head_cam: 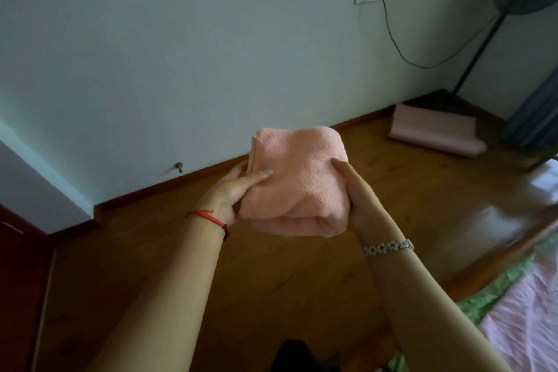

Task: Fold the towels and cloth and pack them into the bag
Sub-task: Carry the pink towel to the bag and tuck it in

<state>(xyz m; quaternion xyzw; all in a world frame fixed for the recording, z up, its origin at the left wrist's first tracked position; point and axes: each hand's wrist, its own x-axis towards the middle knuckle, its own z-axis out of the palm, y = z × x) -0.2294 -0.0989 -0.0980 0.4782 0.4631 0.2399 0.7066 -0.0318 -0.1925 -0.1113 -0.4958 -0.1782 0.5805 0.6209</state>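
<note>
Pink towel point(297, 178): folded into a thick, nearly square bundle and held in the air; the rounded fold faces the person, the layered edges lie at its far left.
Left hand point(235, 190): clamped on the towel's left side, thumb on top.
Right hand point(359, 199): gripping the towel's right side, equally close.
Bag: not seen; a dark shape point(299, 353) lies below the towel, unidentifiable.
Next move: probably lowering the towel in, fold first.

Left forearm point(169, 281), right forearm point(422, 296) stretched forward; left hand point(232, 193), right hand point(359, 196) clasp folded pink terry towel point(296, 178) between them, thumbs point(256, 180) on top.
</note>
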